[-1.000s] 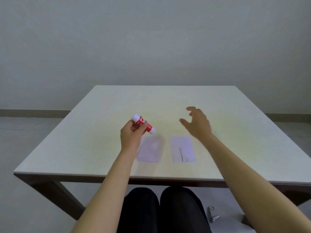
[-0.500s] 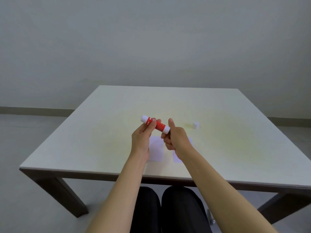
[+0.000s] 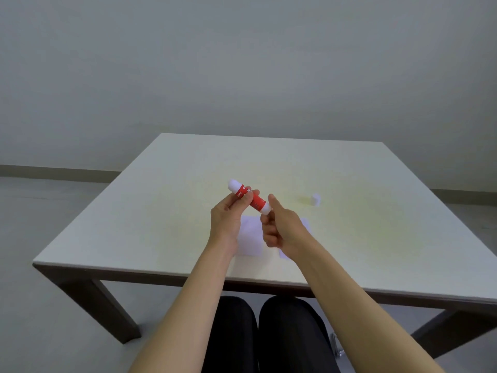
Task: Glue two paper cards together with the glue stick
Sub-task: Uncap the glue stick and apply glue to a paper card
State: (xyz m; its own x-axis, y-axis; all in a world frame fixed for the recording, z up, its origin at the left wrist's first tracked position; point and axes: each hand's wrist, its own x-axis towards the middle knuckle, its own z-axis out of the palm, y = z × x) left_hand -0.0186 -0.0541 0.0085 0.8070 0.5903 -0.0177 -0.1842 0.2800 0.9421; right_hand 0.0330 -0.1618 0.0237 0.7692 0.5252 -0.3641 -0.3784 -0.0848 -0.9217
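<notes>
I hold a red glue stick (image 3: 255, 201) with white ends above the table, tilted down to the right. My left hand (image 3: 228, 219) grips its upper red body. My right hand (image 3: 279, 227) pinches the lower white end between thumb and fingers. A small white cap (image 3: 316, 199) lies on the table to the right, apart from the stick. Two white paper cards lie side by side under my hands: the left card (image 3: 251, 238) is mostly visible, the right card (image 3: 305, 224) is largely hidden by my right hand and forearm.
The pale square table (image 3: 161, 211) has its near edge just above my knees. A grey wall stands behind it. A small metal object (image 3: 337, 345) lies on the floor under the table's right side.
My right hand came in from open above the table and closed on the stick's lower end. The white cap now lies on the table at the right. In the last half second little moved.
</notes>
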